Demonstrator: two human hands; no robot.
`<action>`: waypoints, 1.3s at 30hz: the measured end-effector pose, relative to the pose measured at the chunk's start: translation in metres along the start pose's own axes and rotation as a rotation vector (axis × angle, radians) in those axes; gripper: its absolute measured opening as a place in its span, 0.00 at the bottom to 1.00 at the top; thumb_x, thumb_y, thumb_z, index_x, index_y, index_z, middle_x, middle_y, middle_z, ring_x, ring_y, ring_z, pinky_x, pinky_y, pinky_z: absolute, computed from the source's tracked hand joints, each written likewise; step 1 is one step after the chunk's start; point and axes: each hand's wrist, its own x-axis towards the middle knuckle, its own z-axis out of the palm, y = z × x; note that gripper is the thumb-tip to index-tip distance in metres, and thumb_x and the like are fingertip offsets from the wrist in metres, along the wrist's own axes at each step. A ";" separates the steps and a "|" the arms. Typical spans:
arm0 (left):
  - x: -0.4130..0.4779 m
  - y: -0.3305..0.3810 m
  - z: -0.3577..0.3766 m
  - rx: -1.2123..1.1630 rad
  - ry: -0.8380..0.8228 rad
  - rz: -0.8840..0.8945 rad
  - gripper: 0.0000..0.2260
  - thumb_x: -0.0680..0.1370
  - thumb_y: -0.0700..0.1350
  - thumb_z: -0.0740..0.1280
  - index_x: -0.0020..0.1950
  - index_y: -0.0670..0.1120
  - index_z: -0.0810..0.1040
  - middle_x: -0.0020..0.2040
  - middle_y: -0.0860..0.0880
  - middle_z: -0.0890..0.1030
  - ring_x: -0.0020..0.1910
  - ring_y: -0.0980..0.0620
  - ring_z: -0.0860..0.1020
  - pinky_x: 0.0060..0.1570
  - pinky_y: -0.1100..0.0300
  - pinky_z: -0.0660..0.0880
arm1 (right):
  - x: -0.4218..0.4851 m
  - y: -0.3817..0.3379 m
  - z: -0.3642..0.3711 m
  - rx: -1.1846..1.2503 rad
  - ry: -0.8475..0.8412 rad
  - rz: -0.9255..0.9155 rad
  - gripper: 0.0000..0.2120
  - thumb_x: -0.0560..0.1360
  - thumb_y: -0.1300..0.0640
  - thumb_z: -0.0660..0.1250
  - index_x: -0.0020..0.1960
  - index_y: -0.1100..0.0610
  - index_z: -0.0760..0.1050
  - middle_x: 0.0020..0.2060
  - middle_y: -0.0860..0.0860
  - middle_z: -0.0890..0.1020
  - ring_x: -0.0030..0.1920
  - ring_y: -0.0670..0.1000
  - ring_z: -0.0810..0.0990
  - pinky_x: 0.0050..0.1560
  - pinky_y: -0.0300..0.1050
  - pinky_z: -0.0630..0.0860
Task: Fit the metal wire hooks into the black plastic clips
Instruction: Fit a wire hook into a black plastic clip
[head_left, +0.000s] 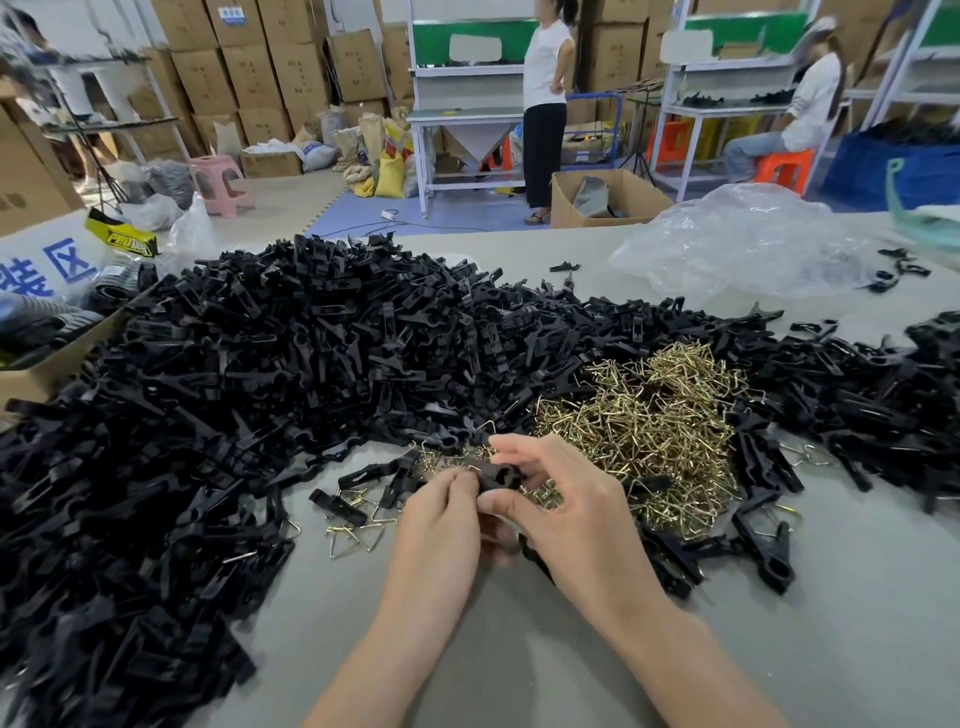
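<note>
A huge heap of black plastic clips (291, 353) covers the left and far part of the grey table (519, 649). A pile of brass-coloured wire hooks (649, 415) lies in the middle right. Both my hands meet in front of that pile. My right hand (566, 509) grips a black clip (498, 475) between thumb and fingers. My left hand (441, 519) pinches at the clip's left end; whether a wire hook is between its fingers is hidden. Several loose hooks (358, 535) and a few clips (337, 506) lie just left of my hands.
More black clips (769, 551) lie to the right of my hands. A crumpled clear plastic bag (748, 244) sits at the far right. A cardboard box (47, 364) stands at the table's left edge. People and workbenches are in the background.
</note>
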 end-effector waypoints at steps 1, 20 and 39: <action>0.000 0.004 0.001 -0.141 -0.032 -0.092 0.15 0.84 0.43 0.57 0.47 0.36 0.78 0.32 0.42 0.78 0.30 0.47 0.77 0.23 0.57 0.72 | 0.000 0.000 -0.001 0.023 0.009 0.005 0.19 0.71 0.53 0.78 0.59 0.41 0.80 0.53 0.35 0.79 0.53 0.38 0.78 0.47 0.28 0.73; 0.000 0.011 -0.004 -0.517 -0.432 -0.336 0.19 0.80 0.57 0.62 0.51 0.46 0.87 0.49 0.44 0.85 0.47 0.49 0.84 0.49 0.56 0.82 | 0.000 -0.003 0.001 -0.139 -0.216 -0.121 0.12 0.78 0.42 0.65 0.54 0.46 0.82 0.60 0.38 0.74 0.63 0.42 0.70 0.62 0.30 0.65; 0.002 0.007 0.001 -0.486 -0.253 -0.294 0.23 0.83 0.56 0.59 0.63 0.38 0.78 0.60 0.37 0.82 0.57 0.45 0.83 0.59 0.52 0.78 | 0.000 -0.003 0.004 -0.161 -0.191 -0.178 0.13 0.81 0.43 0.61 0.57 0.47 0.80 0.59 0.40 0.76 0.60 0.45 0.75 0.59 0.43 0.74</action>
